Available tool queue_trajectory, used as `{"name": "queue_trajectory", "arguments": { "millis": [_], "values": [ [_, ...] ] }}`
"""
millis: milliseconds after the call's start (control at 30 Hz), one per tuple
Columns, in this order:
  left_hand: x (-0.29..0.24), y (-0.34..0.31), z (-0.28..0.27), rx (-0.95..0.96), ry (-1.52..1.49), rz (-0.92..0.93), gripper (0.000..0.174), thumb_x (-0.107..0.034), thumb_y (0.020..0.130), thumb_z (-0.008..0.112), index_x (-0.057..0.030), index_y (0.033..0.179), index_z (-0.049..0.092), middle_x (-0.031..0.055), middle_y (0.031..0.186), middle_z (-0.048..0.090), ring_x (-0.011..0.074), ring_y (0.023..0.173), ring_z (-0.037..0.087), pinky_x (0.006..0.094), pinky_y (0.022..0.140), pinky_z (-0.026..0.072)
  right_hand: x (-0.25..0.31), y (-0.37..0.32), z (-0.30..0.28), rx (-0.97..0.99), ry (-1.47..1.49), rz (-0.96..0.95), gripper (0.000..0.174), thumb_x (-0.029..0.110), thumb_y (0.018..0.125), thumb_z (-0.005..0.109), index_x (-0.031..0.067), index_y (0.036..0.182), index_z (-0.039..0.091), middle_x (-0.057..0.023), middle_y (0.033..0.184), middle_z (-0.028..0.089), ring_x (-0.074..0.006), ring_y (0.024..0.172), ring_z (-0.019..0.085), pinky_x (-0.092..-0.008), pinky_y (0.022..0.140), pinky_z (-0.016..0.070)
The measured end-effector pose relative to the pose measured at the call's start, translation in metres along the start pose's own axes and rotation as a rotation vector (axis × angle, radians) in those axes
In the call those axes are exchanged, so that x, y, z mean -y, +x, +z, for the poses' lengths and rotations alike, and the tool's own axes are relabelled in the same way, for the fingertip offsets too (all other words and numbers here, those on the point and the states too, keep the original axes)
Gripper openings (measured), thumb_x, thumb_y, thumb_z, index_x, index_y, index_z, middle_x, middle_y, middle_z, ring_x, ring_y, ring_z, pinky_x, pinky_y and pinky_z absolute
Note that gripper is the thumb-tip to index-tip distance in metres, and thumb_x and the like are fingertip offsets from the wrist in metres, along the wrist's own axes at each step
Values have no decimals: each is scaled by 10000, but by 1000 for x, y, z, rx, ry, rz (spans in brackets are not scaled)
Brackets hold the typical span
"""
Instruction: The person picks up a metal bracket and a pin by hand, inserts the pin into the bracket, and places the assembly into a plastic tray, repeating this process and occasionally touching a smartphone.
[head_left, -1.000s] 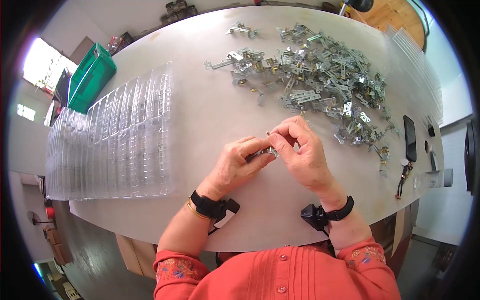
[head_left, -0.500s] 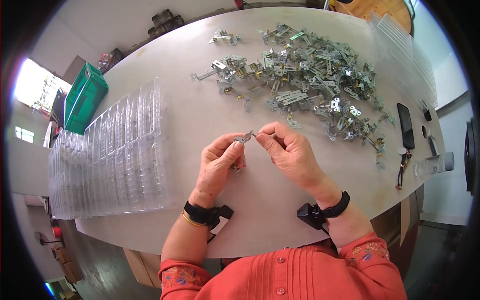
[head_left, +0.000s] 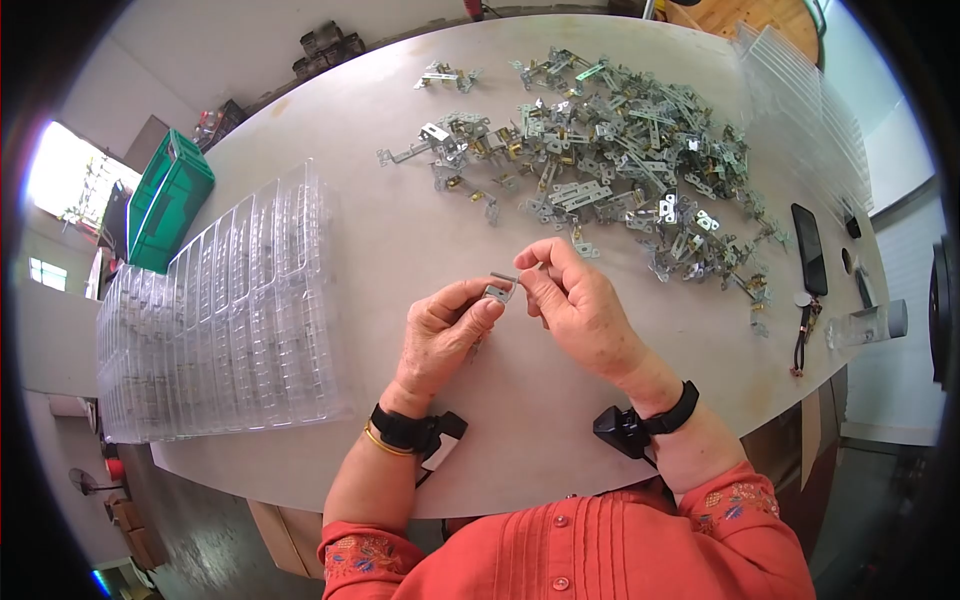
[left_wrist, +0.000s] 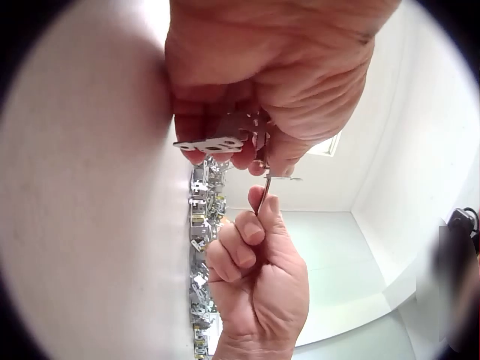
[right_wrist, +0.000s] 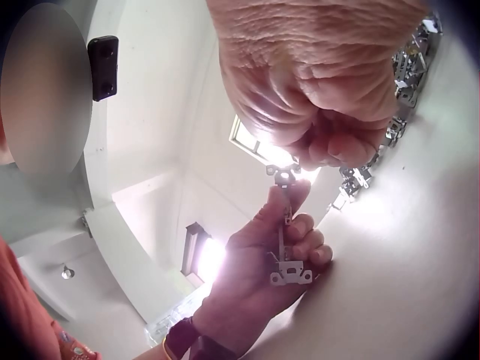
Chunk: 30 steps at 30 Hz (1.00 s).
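head view shows the left hand [head_left: 440, 335] pinching a small hinge plate [head_left: 497, 291] between thumb and fingertips just above the table [head_left: 400, 230], while the right hand [head_left: 580, 310] pinches a thin pin [left_wrist: 265, 191] whose tip meets the plate's edge. the fit likely goes best with the plate held steady and the pin lined up and slid in straight, apart from the heap of hinge parts [head_left: 620, 150].

Small silver hinge [head_left: 497, 292], thin pin [head_left: 505, 276] at knuckle.

Grey rounded table [head_left: 420, 250], green crate [head_left: 168, 195] beyond, bright window [head_left: 60, 170] left.
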<state>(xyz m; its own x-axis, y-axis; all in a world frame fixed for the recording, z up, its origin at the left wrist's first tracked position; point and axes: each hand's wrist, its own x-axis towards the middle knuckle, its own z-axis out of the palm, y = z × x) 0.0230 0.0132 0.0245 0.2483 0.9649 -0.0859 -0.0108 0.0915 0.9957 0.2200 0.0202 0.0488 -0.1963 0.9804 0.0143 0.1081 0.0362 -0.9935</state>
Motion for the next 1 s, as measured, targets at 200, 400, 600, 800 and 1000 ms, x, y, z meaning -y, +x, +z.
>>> {"name": "queue_trajectory", "arguments": {
  "millis": [200, 400, 600, 800, 1000],
  "values": [
    [-1, 0, 4, 3, 87, 65, 228, -154, 952, 706, -37, 1147, 724, -76, 737, 555, 13, 615, 434, 203, 531, 369, 5, 2, -5, 93, 140, 162, 180, 149, 1055, 460, 33, 1108, 586, -8, 780, 573, -69, 686, 524, -240, 615, 449],
    [-3, -3, 5, 9, 99, 23, 207, -145, 939, 717, -43, 1118, 735, -63, 743, 572, 20, 635, 464, 204, 554, 391, 2, 5, -10, 192, 229, 251, 193, 168, 1057, 461, 42, 1110, 597, 10, 781, 573, -60, 629, 495, -228, 545, 424],
    [-4, -4, 8, -12, 213, 55, 201, -115, 915, 731, -27, 1095, 732, -54, 745, 589, 26, 622, 470, 206, 543, 397, 0, 6, -10, 196, 264, 343, 223, 250, 1021, 565, 38, 1074, 608, 0, 768, 578, -60, 612, 504, -222, 527, 421],
    [-4, -5, 9, 28, 216, -3, 213, -87, 924, 717, -5, 1119, 694, -39, 793, 635, 23, 674, 526, 191, 585, 437, -2, 6, -12, 210, 238, 288, 226, 231, 962, 624, 28, 1061, 613, -17, 801, 601, -71, 659, 525, -239, 570, 443],
    [-3, -4, 11, 31, 134, 31, 142, -71, 897, 745, -47, 923, 607, -69, 757, 568, 16, 671, 461, 198, 589, 382, -1, 5, -14, 245, 171, 323, 150, 178, 971, 600, 39, 1024, 616, 6, 841, 604, -68, 741, 538, -233, 623, 445]
  ]
}}
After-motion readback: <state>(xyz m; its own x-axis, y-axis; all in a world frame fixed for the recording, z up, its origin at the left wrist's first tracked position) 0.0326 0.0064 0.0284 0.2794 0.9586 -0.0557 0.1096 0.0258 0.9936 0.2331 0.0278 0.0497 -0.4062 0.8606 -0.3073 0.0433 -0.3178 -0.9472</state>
